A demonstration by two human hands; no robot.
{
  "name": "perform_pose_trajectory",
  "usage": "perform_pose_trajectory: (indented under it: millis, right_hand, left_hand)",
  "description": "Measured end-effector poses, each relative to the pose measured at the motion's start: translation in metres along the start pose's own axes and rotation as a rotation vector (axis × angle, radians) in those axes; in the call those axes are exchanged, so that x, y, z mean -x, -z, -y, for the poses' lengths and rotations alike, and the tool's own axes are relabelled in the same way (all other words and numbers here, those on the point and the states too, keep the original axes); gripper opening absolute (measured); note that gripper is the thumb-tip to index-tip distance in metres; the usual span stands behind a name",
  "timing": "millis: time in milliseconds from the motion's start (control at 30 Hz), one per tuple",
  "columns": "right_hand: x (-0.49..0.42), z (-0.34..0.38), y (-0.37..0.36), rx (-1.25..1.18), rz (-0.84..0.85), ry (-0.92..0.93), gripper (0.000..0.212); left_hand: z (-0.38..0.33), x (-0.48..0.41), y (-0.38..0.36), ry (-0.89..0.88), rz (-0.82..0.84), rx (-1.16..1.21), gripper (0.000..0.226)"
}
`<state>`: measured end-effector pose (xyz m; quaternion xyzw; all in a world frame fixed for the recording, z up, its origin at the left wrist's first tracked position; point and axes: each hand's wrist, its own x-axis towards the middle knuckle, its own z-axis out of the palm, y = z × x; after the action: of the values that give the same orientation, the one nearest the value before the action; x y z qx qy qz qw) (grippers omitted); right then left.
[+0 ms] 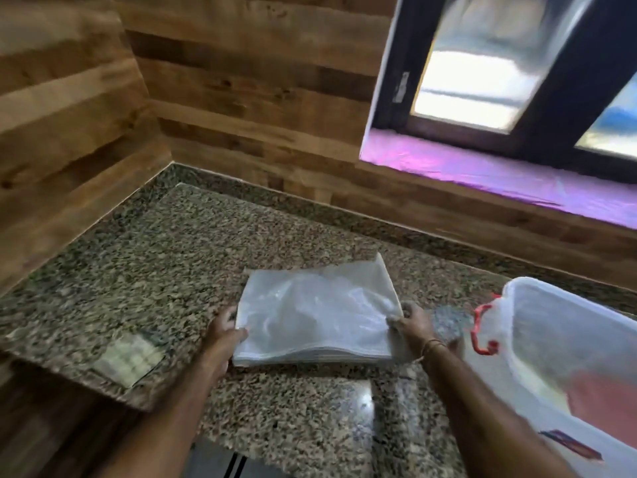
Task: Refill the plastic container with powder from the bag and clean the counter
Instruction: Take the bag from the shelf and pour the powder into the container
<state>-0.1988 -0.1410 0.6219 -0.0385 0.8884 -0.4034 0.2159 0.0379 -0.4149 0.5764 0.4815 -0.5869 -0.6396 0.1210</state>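
Flat, cloudy plastic bag (313, 319) on speckled counter (172, 253), left hand (224, 334) and right hand (412, 326), each grip pinching a side edge

No text is legible; the window-frame sticker (401, 87) seems blurred.

tabletop (138, 270): we see speckled polished stone, glossy
bag (310, 315): thin cloudy plastic, creased
container (537, 322): smooth translucent plastic
wall (241, 81): matt wood planks

A single head-worn wide-angle view looks forward and down, close over the worktop (172, 270). Both forearms enter from six o'clock. A window (482, 81) sits at one o'clock.
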Motion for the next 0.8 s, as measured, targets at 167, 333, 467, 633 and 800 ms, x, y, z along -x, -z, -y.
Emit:
perform_pose_trajectory:
  millis: [167,333,467,633,800]
  right_hand:
    - [0.006,-0.020,-0.023,0.044,-0.035,-0.020,0.014]
    - [0.015,-0.038,-0.031,0.074,0.017,-0.083,0.035]
    - [0.018,-0.050,-0.034,0.055,-0.038,-0.062,0.033]
    - [0.026,-0.040,-0.025,0.005,-0.041,0.021,0.027]
    - [0.049,-0.006,0.011,0.025,-0.128,0.295,0.032]
  left_hand:
    - [0.011,0.002,0.011,-0.001,-0.195,-0.111,0.036]
    - [0.030,0.002,0.022,0.006,-0.229,-0.290,0.042]
    - [0.034,0.008,0.021,0.013,-0.208,-0.361,0.048]
    - [0.013,0.022,-0.004,-0.147,-0.288,-0.662,0.062]
    - [-0.042,0.052,-0.061,-0.439,-0.203,-0.720,0.071]
